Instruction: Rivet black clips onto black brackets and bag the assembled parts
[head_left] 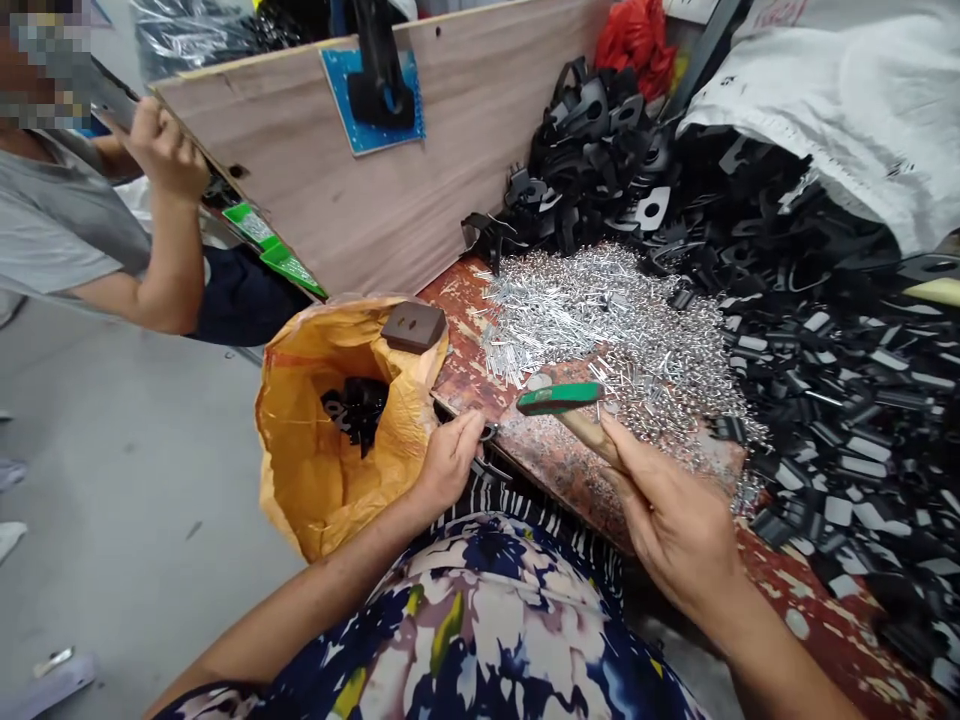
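Note:
In my right hand [675, 510] is a hammer [592, 432] with a wooden handle and a green-sided head, held over the worn red tabletop [540, 450]. My left hand [451, 455] is closed at the table's near edge, its fingertips around a small dark part [487, 432] that is mostly hidden. Behind the hammer lies a heap of silver pins [600, 310]. Left of my left hand, a yellow sack [300, 470] hangs open with black parts [358, 410] inside. A brown block [413, 327] rests on the sack's rim.
Black plastic pieces [847, 400] cover the table's right side, with larger black parts [600, 150] behind them. A wooden board [300, 170] stands upright at the back. Beyond it, at left, is another person [82, 220]. A white sack [855, 100] lies at upper right.

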